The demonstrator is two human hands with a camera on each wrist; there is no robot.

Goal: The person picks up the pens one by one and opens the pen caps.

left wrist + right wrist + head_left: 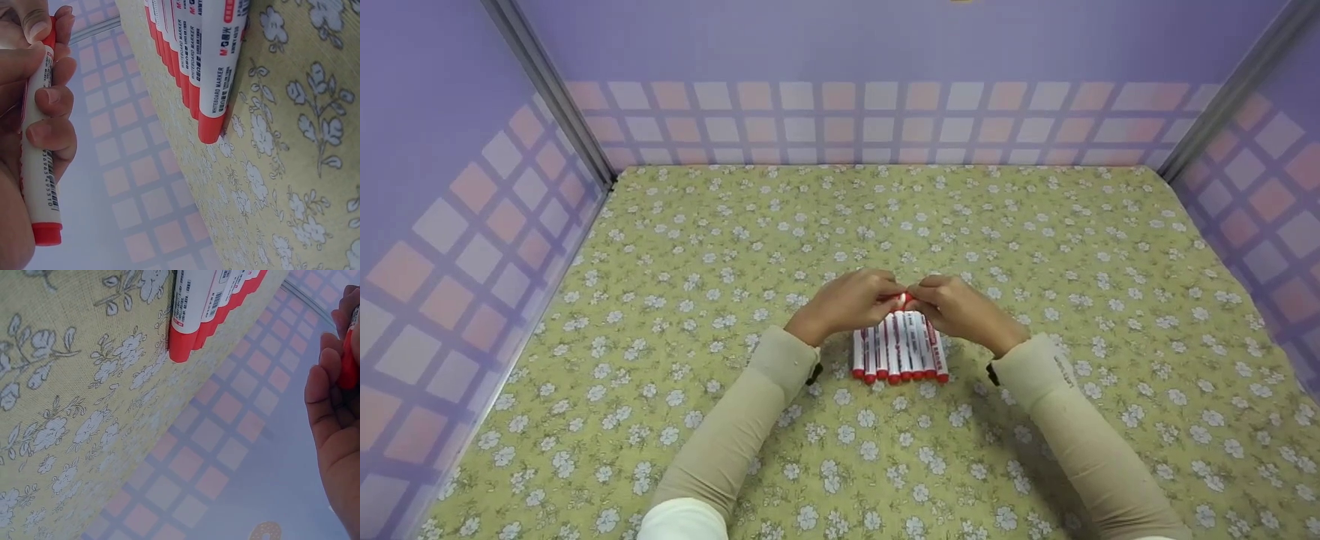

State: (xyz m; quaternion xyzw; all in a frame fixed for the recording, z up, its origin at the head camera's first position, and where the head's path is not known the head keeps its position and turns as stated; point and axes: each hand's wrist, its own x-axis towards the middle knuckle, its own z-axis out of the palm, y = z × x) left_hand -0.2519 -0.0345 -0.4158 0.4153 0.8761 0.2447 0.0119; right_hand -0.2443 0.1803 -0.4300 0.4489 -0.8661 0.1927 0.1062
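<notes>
Both hands meet over the far end of a row of whiteboard markers (894, 349), which lie side by side with red ends and white printed barrels. My left hand (851, 301) curls its fingers round the barrel of another whiteboard marker (40, 194), held up off the cloth, a red plug at its lower end. At that marker's other end, my right hand (966, 311) holds the red part (349, 365) in its fingers. The fingertips of the two hands come together there, hiding part of the red end.
A floral yellow-green cloth (720, 247) covers the table. Purple panels with pink and white squares (840, 112) stand along the back and both sides, with grey posts (562, 97) at the corners.
</notes>
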